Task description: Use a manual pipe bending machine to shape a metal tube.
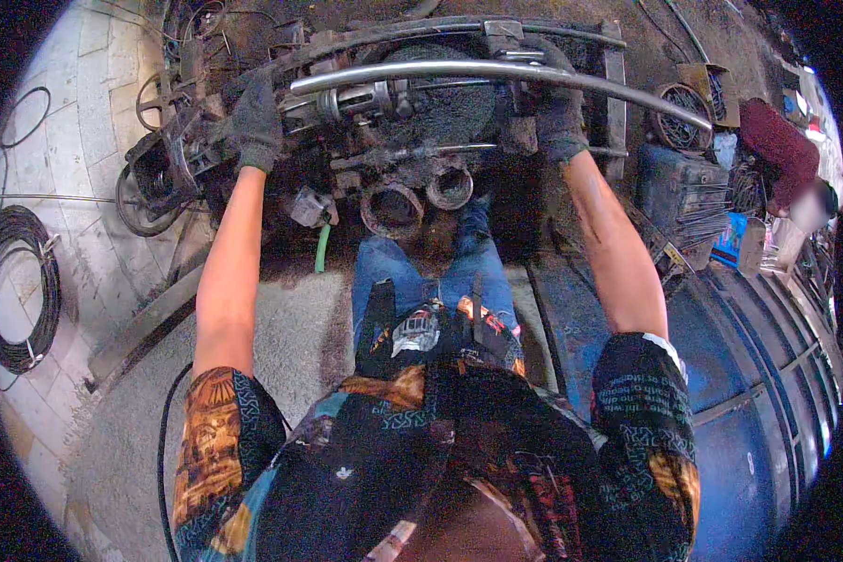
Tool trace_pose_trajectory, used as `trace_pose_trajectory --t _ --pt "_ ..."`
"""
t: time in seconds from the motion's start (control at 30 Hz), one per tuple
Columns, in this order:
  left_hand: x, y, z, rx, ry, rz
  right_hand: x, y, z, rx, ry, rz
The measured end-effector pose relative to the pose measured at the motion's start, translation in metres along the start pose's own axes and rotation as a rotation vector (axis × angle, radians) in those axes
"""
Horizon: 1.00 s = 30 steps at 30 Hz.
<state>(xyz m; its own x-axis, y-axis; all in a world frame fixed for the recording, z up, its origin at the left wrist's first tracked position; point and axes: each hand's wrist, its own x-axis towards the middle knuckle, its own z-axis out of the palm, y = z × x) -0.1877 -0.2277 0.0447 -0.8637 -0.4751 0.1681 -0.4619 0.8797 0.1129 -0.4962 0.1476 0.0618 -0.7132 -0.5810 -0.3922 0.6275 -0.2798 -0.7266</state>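
My left hand, in a dark glove, is on the left part of a greasy black machine. Its fingers look curled round something that blends into the dark metal. A smooth shiny metal rod lies across the top of the machine, its left end just beside my left glove. The rod crosses in front of my right hand, also gloved, and runs on to the right. My right fingers are lost among the dark parts by a metal block, so their grip does not show. Two round metal rings face me below.
A handwheel stands left of the machine, near a coil of black cable on pale tiles. A green tube hangs below. To the right are a dark bin, blue sheeting and a person's dark red sleeve.
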Motion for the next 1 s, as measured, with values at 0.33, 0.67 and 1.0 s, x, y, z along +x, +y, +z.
trace_pose_trajectory --t 0.33,0.67,1.0 --pt "0.005 0.009 -0.006 -0.131 0.024 -0.028 0.008 0.013 -0.015 -0.104 -0.047 -0.118" --pt "0.009 0.030 -0.023 -0.299 0.029 -0.170 0.001 0.000 -0.001 0.002 -0.126 -0.101" --pt "0.008 0.014 -0.015 -0.369 -0.017 -0.170 -0.009 -0.002 0.011 0.182 -0.122 0.035"
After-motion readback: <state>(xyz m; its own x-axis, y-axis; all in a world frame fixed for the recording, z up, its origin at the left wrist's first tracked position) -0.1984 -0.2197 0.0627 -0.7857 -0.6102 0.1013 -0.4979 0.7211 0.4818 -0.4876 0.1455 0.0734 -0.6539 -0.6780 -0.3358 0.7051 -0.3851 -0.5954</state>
